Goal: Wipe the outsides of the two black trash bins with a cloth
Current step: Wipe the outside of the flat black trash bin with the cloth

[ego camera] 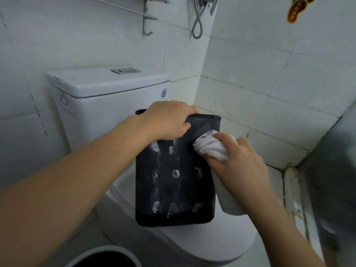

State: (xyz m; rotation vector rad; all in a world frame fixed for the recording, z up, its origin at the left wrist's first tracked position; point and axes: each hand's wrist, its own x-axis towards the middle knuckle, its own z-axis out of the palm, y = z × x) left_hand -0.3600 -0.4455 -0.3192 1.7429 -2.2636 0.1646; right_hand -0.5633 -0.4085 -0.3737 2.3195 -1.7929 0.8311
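Left hand (169, 120) is clamped over the top rim of a black rectangular plastic trash bin (173, 182), fingers curled down the near face. The right hand (240, 157) is bunched around a crumpled white cloth (211, 146) and presses it against the bin's upper right edge. A loose tail of the cloth hangs down past the bin's right side.

The bin sits over the closed lid of a white ceramic toilet (212, 245), toward the cistern end, tilted a bit; can't tell if its base is actually resting on the lid or just held there. Its front is covered in whitish smudges and streaks. The opening is hidden behind the left hand.

At the bottom edge, left of the toilet, there's a grey rim with a dark inside (104, 257), mostly cut off, so hard to say what it is. Right side is a blurry dark mass.

Room's a white-tiled bathroom corner (250, 83) with grimy grout, a metal towel rail (134, 10) and a shower hose (198, 26) up top, plus a red and yellow foot-shaped sticker (297, 8).
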